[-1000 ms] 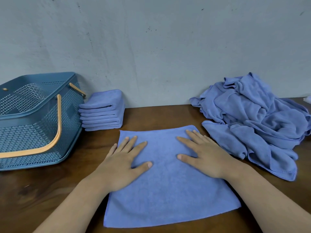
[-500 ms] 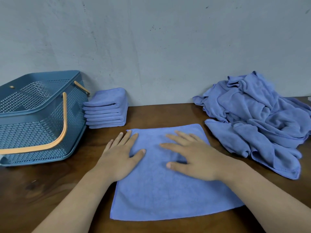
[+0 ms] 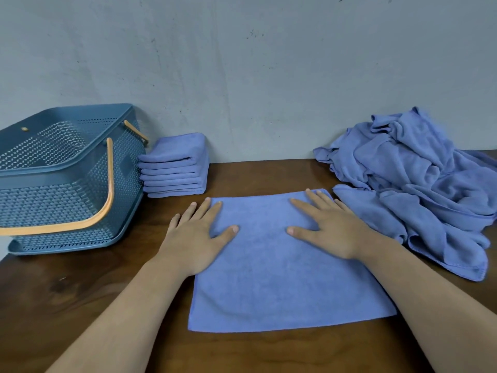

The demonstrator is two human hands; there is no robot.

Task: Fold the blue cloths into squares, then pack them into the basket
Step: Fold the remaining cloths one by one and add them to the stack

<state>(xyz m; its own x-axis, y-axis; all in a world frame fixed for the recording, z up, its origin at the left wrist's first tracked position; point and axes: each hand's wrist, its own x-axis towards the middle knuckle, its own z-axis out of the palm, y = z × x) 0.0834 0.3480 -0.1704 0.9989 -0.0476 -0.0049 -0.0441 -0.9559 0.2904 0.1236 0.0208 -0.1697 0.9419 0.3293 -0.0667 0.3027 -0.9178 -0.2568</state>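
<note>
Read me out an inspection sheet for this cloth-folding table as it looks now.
Surface: dark wooden table.
Job's things: spread cloth flat at the centre; folded stack beside the basket; unfolded heap at right; no cloth seen in the basket.
Clutter: nothing seen.
Hands: left hand and right hand lie flat, fingers straight, on the spread cloth's far half.
Cables: nothing seen.
Surroundings: grey wall behind the table.

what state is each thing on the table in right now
spread cloth, unfolded, flat on the table
left hand, open, palm down on the cloth's left edge
right hand, open, palm down near its far right corner
basket, upright, handles down, no cloth visible inside
folded stack, neat pile beside the basket, not packed
cloth heap, crumpled, unfolded
</note>
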